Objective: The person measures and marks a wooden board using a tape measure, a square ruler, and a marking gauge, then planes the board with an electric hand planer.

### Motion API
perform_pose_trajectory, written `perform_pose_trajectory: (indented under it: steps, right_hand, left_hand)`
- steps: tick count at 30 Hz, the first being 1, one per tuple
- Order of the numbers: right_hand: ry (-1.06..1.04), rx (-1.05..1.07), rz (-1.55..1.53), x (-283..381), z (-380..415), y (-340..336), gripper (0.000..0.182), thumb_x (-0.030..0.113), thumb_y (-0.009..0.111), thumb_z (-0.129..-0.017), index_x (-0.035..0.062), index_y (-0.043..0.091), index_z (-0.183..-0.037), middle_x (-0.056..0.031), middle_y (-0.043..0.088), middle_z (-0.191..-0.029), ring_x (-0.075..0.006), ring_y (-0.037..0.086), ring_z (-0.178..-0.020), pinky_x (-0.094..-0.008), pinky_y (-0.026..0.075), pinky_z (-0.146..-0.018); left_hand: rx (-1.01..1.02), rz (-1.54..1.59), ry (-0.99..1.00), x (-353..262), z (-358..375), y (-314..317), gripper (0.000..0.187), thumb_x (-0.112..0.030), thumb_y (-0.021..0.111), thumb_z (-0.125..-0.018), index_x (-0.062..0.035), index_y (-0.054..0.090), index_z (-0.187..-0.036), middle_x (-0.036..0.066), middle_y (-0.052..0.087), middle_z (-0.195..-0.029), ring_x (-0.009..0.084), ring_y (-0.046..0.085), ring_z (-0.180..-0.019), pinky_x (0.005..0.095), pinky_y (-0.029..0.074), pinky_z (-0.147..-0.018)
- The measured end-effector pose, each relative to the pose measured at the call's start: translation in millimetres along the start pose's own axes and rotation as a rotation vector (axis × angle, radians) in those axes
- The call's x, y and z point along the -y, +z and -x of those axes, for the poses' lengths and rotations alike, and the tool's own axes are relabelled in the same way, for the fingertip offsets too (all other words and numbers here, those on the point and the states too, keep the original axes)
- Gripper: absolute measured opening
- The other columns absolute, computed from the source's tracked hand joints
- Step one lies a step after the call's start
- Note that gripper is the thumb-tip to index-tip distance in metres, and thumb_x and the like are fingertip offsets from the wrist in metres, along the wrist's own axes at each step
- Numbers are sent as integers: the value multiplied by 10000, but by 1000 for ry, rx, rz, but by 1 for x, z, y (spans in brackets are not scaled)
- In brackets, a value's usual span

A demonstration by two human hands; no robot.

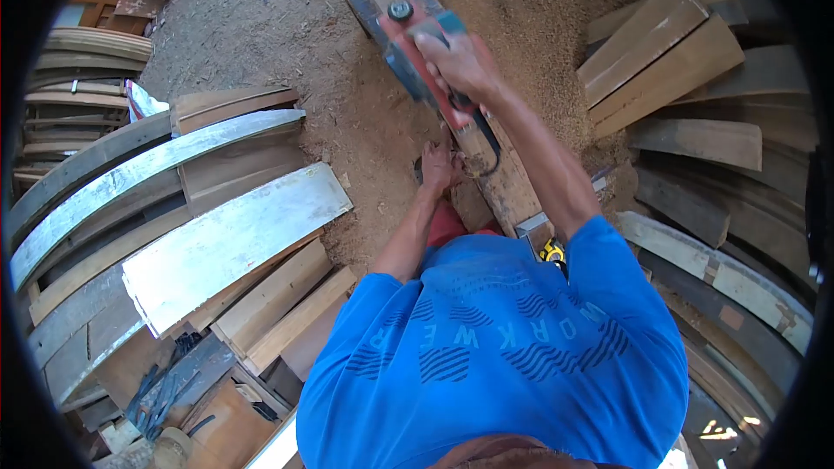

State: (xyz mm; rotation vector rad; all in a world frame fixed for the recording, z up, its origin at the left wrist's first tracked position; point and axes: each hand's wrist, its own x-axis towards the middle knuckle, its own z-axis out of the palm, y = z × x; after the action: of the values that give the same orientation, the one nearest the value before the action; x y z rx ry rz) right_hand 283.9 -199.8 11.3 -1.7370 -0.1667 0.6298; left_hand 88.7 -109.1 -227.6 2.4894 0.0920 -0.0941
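Note:
My right hand [456,61] is wrapped round the top handle of a red and teal electric hand planer [424,69], which has a black front knob. The planer lies along a long wooden board [506,178] and looks slightly smeared. From its rear, a black cord [497,143] curves down over the board. Lower down, my left hand [441,165] is at the board's left edge, just behind the planer, with its fingers curled. What those fingers grip is hidden.
A yellow tape measure [552,251] and a metal piece [534,228] are at the board's near end. Stacked planks crowd the left, including a pale board [239,239]. More planks [665,56] lean at the right. Shavings cover the ground [539,0].

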Motion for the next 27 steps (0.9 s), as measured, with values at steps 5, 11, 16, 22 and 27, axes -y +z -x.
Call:
perform_pose_trajectory:
  steps: [5, 11, 16, 22, 27]
  right_hand:
    - [-27, 34, -18, -54, 143, -11, 366, 414, 492, -1002, 66, 596, -958, 9, 541, -669, -86, 516, -563, -284, 414, -518]
    - [169, 73, -101, -88, 256, -19, 552, 469, 555, -959, -33, 591, -1187, -157, 673, -883, -235, 660, -812, -387, 523, -745]
    - [83, -20, -4, -94, 191, -2, 575, 496, 561, -959, -49, 597, -1141, -171, 674, -871, -262, 664, -828, -402, 519, -754]
    - [-93, -126, -85, -38, 36, 19, 338, 385, 527, -1024, 62, 580, -939, 39, 507, -649, -70, 482, -524, -276, 422, -469]
    - [-60, -108, -37, 36, -102, 21, 446, 471, 548, -995, 80, 614, -792, 9, 571, -641, -89, 550, -552, -287, 437, -491]
  left_hand:
    - [-94, 566, 112, 55, 2, 64, 656, -154, 688, -772, -16, 519, -1390, 151, 690, -984, 382, 562, -881, 479, 436, -872]
    - [3, 294, 39, 35, -1, 32, 458, -286, 614, -898, -25, 592, -1274, 101, 654, -856, 263, 561, -751, 400, 436, -817]
    - [-164, 986, -122, 13, -7, 32, 402, -297, 605, -976, -16, 592, -1263, 29, 662, -914, 139, 583, -771, 352, 485, -730]
    - [6, 270, -39, -1, 3, 9, 508, -188, 677, -851, 8, 560, -1304, 169, 650, -1061, 321, 607, -923, 442, 461, -907]
    - [-25, 45, 109, 12, 1, 14, 873, -102, 690, -724, 77, 323, -1496, 284, 622, -881, 450, 522, -895, 505, 444, -849]
